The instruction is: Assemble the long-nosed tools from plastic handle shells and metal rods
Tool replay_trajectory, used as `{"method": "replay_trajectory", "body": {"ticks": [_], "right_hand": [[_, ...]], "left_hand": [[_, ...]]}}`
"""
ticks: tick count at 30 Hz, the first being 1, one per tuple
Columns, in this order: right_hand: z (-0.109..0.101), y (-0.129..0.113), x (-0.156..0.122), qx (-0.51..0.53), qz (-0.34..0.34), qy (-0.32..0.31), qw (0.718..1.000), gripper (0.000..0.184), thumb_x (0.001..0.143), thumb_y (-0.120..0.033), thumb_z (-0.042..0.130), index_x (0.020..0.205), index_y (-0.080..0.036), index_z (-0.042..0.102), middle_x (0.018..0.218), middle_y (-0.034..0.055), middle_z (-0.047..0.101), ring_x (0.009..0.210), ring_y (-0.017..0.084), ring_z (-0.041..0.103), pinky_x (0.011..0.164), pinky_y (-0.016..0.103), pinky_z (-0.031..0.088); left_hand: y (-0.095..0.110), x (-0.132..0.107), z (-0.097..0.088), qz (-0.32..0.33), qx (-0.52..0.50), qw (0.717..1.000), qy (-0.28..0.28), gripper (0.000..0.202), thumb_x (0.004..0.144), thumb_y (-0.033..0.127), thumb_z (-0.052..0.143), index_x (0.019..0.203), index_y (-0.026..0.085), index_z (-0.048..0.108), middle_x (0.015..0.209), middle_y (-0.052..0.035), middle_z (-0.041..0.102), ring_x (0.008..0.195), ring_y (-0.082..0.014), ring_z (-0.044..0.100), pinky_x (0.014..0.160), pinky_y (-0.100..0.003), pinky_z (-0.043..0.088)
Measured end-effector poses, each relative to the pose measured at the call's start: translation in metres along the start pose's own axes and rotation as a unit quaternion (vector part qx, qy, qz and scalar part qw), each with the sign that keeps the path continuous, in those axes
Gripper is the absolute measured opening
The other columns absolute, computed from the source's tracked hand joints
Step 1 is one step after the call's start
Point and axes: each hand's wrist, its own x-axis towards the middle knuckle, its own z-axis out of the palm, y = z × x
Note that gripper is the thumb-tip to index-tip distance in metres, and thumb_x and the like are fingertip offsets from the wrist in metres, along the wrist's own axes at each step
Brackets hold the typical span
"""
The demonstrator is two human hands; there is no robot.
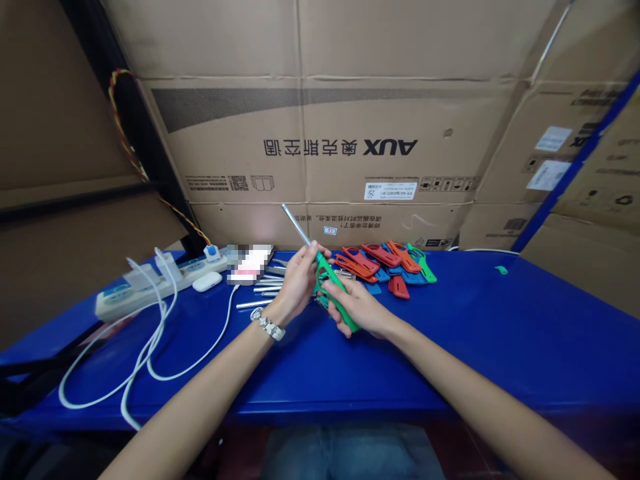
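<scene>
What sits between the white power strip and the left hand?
In the head view, between the power strip and the left hand gripping the green lighter lie a small white case, a blurred flat item and loose metal tubes.

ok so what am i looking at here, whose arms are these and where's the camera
No machine here: these are one person's bare arms, filmed by a camera on their head looking down. The left hand and right hand together hold a green plastic handle with a metal tube sticking up from it. On the blue table lie more red, blue and green handles, loose metal tubes, a power strip and white cables. Cardboard boxes stand behind.
</scene>
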Motion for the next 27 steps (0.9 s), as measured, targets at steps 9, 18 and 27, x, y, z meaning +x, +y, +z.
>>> {"method": "replay_trajectory", "body": {"ticks": [9,18,27], "right_hand": [[0.024,0.003,-0.002,0.003,0.008,0.037,0.999,0.038,0.09,-0.06,0.052,0.093,-0.023,0.043,0.049,-0.0132,0.042,0.029,0.006,0.036,0.027,0.017,0.036],[0.014,0.016,0.006,-0.155,-0.047,0.103,0.981,0.031,0.094,-0.051,0.05,0.102,-0.022,0.051,0.054,-0.0088,0.047,0.029,0.008,0.044,0.025,0.017,0.031],[0.02,-0.001,0.001,0.057,0.014,-0.05,0.997,0.039,0.091,-0.061,0.05,0.095,-0.022,0.046,0.048,-0.0126,0.043,0.029,0.006,0.033,0.031,0.019,0.039]], "left_hand": [[-0.008,-0.002,0.003,-0.005,0.023,1.0,-0.011,0.047,0.082,0.057,0.063,0.064,0.02,0.04,0.059,0.0003,0.063,0.069,-0.018,0.066,0.063,-0.026,0.05],[-0.01,-0.007,0.001,-0.063,0.051,0.997,-0.008,0.045,0.083,0.057,0.059,0.066,0.02,0.041,0.078,-0.0049,0.075,0.07,-0.0192,0.067,0.064,-0.028,0.05],[0.012,0.0,-0.003,-0.054,-0.003,0.998,-0.035,0.04,0.081,0.057,0.066,0.071,0.018,0.057,0.073,-0.0028,0.071,0.074,-0.0178,0.067,0.07,-0.028,0.05]]}}
